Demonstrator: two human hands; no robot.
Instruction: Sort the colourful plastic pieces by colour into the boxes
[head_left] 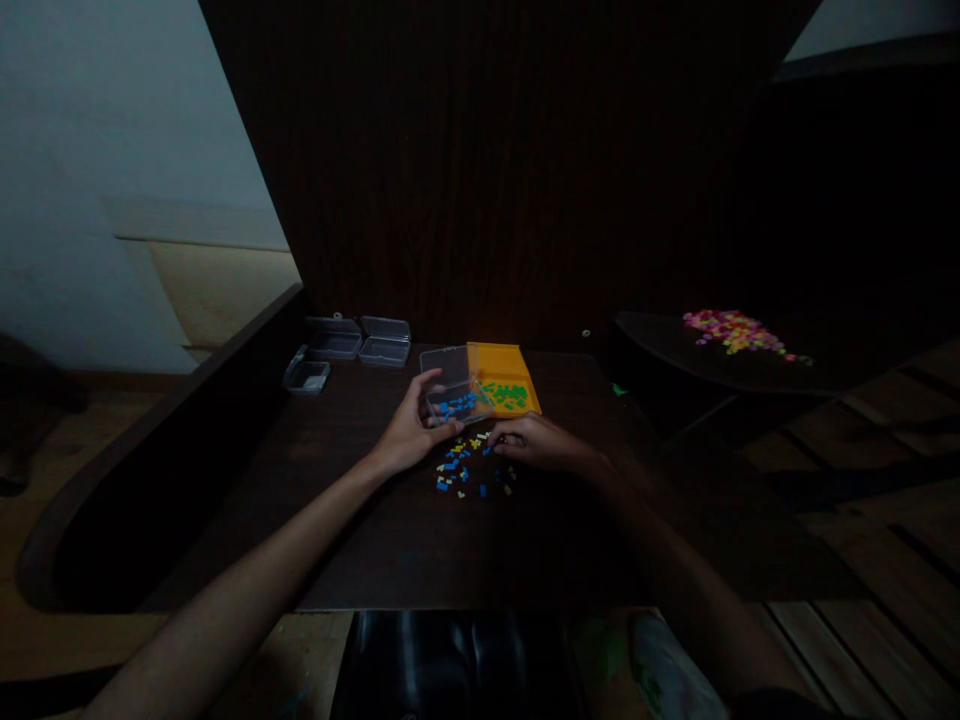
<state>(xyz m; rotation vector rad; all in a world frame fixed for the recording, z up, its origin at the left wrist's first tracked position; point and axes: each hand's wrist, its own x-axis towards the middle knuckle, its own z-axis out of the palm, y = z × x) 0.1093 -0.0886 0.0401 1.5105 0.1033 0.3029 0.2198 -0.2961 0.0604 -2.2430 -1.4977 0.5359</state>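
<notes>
My left hand [411, 430] grips a clear plastic box [450, 368] by its left side, with the lid raised. Several small blue bricks [459, 404] lie inside it. Behind and to the right is an open yellow box [501, 358] holding small green bricks [511, 396]. My right hand [531, 440] is over the right side of a loose pile of blue, yellow and pale bricks [454, 464] on the desk. Its fingers are curled together at a small blue brick [487, 451]; the dim light makes the exact grip hard to see.
Several open clear boxes [385, 342] stand at the back left of the dark desk [345, 520]. A heap of pink, orange and yellow pieces [735, 332] lies on a dark surface at the right. A raised side panel [172, 430] borders the desk's left.
</notes>
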